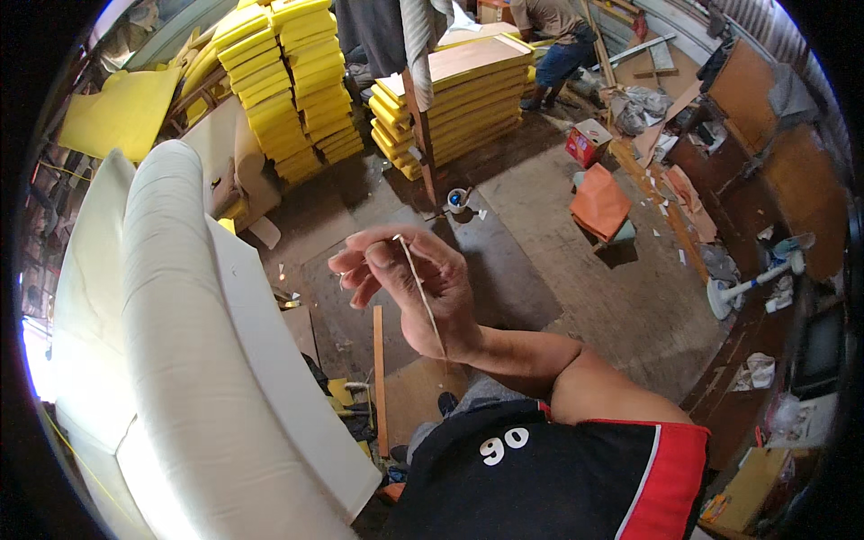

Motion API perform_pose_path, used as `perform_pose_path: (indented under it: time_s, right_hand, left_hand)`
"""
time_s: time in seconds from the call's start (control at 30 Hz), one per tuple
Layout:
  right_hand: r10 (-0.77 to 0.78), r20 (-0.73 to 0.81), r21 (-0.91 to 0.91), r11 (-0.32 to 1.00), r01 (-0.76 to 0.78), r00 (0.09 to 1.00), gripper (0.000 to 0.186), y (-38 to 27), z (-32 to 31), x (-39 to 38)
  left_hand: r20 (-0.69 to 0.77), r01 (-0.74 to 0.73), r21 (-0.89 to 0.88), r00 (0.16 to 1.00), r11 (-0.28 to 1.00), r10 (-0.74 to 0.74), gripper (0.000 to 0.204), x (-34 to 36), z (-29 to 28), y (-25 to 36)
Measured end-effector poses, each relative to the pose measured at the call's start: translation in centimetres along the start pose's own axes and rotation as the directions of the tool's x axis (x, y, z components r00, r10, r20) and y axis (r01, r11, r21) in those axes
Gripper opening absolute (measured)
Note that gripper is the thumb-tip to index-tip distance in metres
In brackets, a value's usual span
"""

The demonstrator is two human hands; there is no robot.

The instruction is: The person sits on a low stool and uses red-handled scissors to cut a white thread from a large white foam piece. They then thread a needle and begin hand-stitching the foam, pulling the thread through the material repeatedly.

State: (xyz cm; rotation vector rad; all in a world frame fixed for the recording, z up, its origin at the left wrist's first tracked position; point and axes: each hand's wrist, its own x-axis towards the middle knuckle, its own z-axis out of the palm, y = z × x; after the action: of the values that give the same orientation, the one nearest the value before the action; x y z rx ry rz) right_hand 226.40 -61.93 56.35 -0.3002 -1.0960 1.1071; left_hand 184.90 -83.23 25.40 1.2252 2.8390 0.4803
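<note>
My right hand [412,286] is raised at the middle of the view, its thumb and fingers pinched together. A thin pale thread [419,286] comes out at the fingertips and hangs down across the palm toward the wrist. Whether anything else is pinched with it is too small to tell. To the left of the hand, apart from it, stands a white upholstered sofa piece [184,261] with a padded, rounded top edge. My left hand is out of view.
Yellow foam slabs [310,81] stand in tall stacks at the back, beside a lower pile of yellow-edged boards [459,99]. A dark post [421,135] rises near them. A white fan [751,286] lies at right. Another person [562,40] is bent over far back.
</note>
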Motion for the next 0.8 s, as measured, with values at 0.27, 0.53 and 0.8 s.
perform_pose_path:
  time_s: [0.27,0.53,0.8]
  right_hand:
    - [0.061,-0.220,-0.136,0.986,-0.093,0.974,0.027,-2.2,-15.9,7.7]
    - [0.116,-0.281,-0.263,0.945,-0.193,0.953,0.028,-3.6,-28.3,13.3]
    - [0.251,-0.155,-0.285,0.915,-0.287,0.955,0.022,-1.9,-31.6,12.8]
  left_hand:
    - [0.119,0.029,0.020,0.992,0.999,-0.031,0.033,-6.8,6.6,8.8]
    - [0.444,0.175,-0.019,0.884,0.984,-0.149,0.032,-17.4,12.5,15.0]
    - [0.524,0.175,-0.202,0.851,0.964,-0.045,0.020,-13.7,11.4,23.9]
